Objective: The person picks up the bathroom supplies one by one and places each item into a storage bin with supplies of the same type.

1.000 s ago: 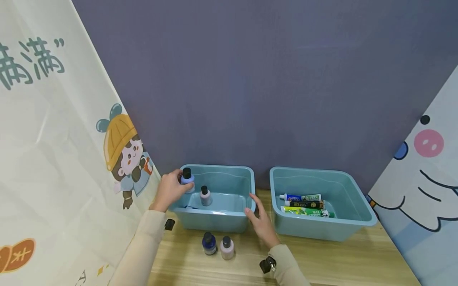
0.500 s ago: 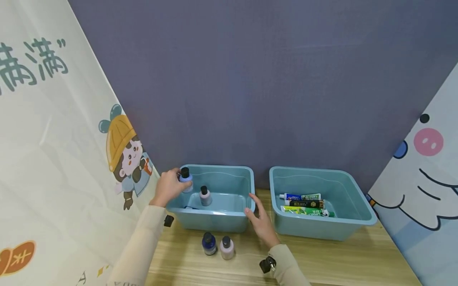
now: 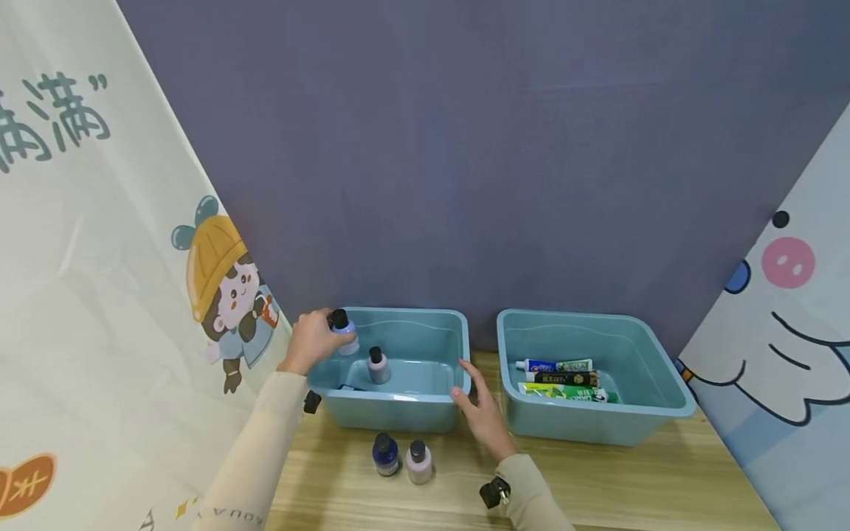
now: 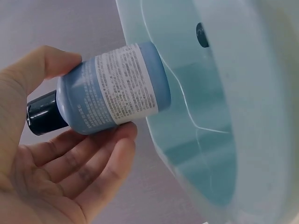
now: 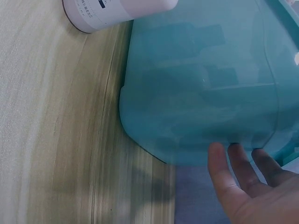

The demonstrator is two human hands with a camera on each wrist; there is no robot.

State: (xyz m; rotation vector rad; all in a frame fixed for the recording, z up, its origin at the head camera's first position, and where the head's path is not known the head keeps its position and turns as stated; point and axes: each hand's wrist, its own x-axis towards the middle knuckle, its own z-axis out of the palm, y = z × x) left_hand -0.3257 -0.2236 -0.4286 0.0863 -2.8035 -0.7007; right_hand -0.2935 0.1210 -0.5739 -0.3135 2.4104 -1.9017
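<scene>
Here's the left hand, spread just as wide as the pale blue plastic bottle it holds, thumb on one side and fingers curled against the other. The glossy black cylindrical cap lies back between thumb and fingers, the base leans out past the fingertips, and the white printed label is in plain sight. All this at the left end of a teal plastic bin; whether bottle and bin touch, you can't tell.

Just beside that grip, inside the bin, stands a small pale pink bottle with a black cap.

Over to the right hand: fingers loosely extended, thumb well apart, no bottle in it, resting at the bin's right end. Between the two hands, nearer the person, stand a dark blue bottle and a black-capped pink bottle. Beyond the right hand, a second teal bin holds toothpaste tubes.
</scene>
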